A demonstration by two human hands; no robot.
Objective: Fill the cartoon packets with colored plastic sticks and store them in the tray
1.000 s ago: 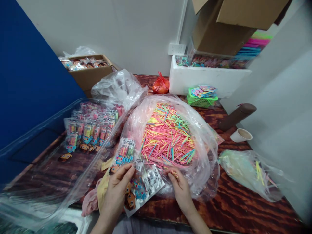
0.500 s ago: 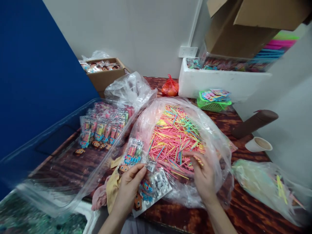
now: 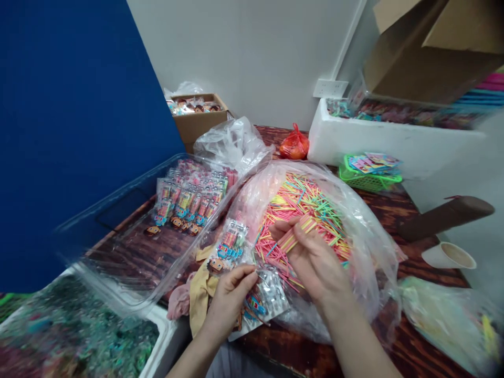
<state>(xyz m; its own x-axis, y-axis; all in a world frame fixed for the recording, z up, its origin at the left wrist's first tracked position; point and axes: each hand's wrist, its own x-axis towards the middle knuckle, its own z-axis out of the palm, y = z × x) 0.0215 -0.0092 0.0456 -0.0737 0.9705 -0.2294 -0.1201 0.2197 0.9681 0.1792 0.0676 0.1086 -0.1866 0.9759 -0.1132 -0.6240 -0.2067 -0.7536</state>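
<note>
Over the big clear bag (image 3: 372, 231) of coloured sticks (image 3: 321, 205), the right hand (image 3: 315, 262) is grasping a small bundle of pink and yellow sticks (image 3: 296, 235). Just left of the bag, the left hand (image 3: 232, 291) is bringing thumb and finger together by some printed packets (image 3: 275, 294); whether it is gripping any, I cannot tell. Farther left of the bag, filled packets (image 3: 191, 202) are lying in rows. Right of it, a paper cup (image 3: 443, 255) is sitting near a brown flask (image 3: 444, 216).
</note>
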